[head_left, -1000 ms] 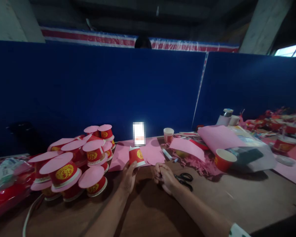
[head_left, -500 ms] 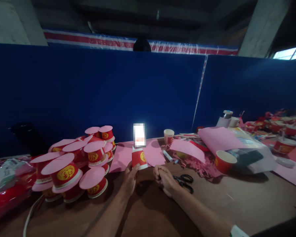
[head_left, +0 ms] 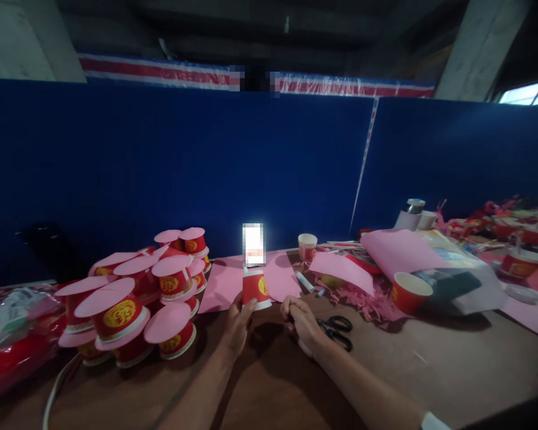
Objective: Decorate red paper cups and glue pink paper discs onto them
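Low in the middle of the frame, the right hand (head_left: pixel 301 325) is curled shut (can't tell if on anything) by black-handled scissors (head_left: pixel 339 332), and the left hand (head_left: pixel 237 327) grips a red-and-gold paper cup (head_left: pixel 255 288) before flat pink paper (head_left: pixel 222 280).

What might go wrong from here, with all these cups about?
The left hand holds a red paper cup; a hard squeeze might dent it. A nudge from the left arm might topple the stacked red cups with pink paper discs nearby. The black-handled scissors lie beside the right hand, which might brush them.
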